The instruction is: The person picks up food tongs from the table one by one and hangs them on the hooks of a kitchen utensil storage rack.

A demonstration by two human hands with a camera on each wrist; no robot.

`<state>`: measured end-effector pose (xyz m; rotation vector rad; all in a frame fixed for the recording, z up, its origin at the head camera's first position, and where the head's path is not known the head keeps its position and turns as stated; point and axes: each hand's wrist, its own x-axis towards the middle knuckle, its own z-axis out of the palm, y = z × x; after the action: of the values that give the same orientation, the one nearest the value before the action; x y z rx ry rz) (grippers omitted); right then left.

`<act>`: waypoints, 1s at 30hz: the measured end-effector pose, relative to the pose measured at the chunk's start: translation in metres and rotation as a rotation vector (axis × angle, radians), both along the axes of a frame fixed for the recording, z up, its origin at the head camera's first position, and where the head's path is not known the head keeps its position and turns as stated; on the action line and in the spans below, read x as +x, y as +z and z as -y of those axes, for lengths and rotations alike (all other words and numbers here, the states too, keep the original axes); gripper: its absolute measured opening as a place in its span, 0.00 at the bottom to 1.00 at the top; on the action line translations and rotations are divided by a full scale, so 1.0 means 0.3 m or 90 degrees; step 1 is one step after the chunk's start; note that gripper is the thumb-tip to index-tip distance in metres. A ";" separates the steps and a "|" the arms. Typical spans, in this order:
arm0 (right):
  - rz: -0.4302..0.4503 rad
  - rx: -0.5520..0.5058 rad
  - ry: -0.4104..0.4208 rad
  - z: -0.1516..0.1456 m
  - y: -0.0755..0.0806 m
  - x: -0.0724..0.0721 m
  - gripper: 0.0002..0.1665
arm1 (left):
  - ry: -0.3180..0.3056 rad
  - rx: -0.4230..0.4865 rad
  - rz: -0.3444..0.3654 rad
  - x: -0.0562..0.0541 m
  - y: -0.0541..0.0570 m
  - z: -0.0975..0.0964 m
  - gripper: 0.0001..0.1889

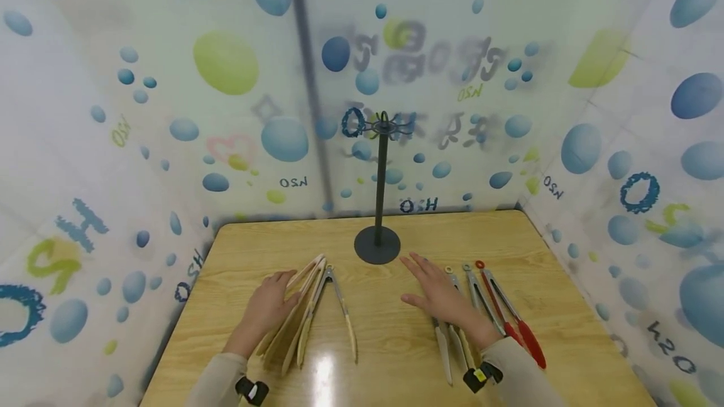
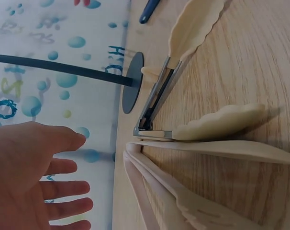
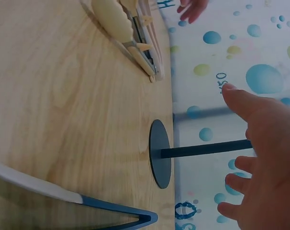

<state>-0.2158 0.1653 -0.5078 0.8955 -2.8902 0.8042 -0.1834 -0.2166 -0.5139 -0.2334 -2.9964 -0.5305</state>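
Observation:
My left hand [image 1: 269,306] hovers with its fingers spread over beige tongs [image 2: 207,206] that lie splayed at the left of the table. Beside these, metal tongs with scalloped cream tips [image 2: 217,122] lie with their arms apart. At the right, my right hand [image 1: 441,294] has its fingers extended and holds nothing. Several tongs lie below and beside it: a blue-hinged pair with pale arms [image 3: 111,206], metal ones, and one pair with red tips [image 1: 532,343]. Between the hands, toward the back, a dark stand [image 1: 381,187] rises upright from a round base, with hooks around its top.
The wooden table [image 1: 390,344] has its back edge close to a pale curtain [image 1: 226,137] printed with blue and green dots. More curtain hangs along the left and right sides. A small black camera [image 1: 251,390] sits on the left wrist, another [image 1: 482,375] on the right.

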 end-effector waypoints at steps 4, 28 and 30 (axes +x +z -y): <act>0.053 -0.066 -0.018 0.015 0.002 -0.079 0.49 | 0.006 -0.002 0.025 0.002 -0.005 0.007 0.28; 0.180 -0.505 -0.127 0.248 0.217 -0.469 0.38 | -0.050 0.113 0.059 -0.052 -0.001 -0.064 0.29; 0.171 -0.525 -0.132 0.267 0.244 -0.490 0.38 | -0.089 0.147 0.061 -0.092 0.019 -0.093 0.30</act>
<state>-0.3627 0.0851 -0.4346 0.4014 -2.3509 1.9683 -0.2109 -0.1888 -0.5082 -0.4119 -2.9886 -0.9187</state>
